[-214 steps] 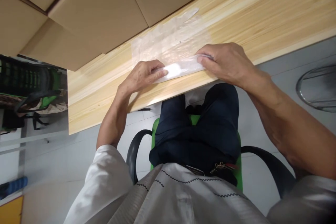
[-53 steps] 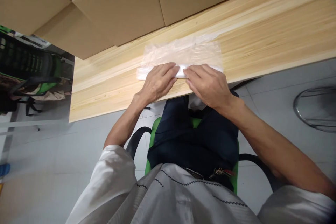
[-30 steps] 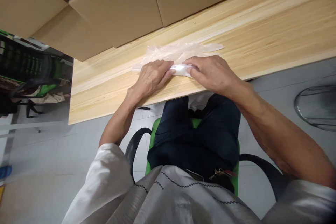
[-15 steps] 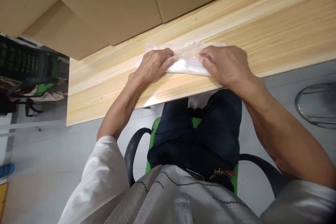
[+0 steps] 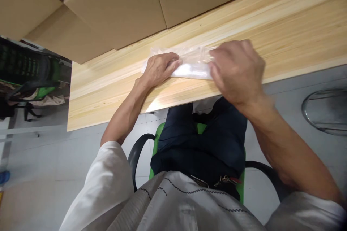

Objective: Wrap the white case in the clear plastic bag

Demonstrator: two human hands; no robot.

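The clear plastic bag (image 5: 191, 65) lay folded into a thin strip near the wooden table (image 5: 284, 29) edge. The left hand (image 5: 159, 68) pressed it flat; the right hand (image 5: 238, 70) pinched its end. More folding looked left.

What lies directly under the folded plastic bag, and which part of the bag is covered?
The plastic bag lies flat on the wooden table. The left hand covers its left end, and the right hand hides its right end, so neither end shows.
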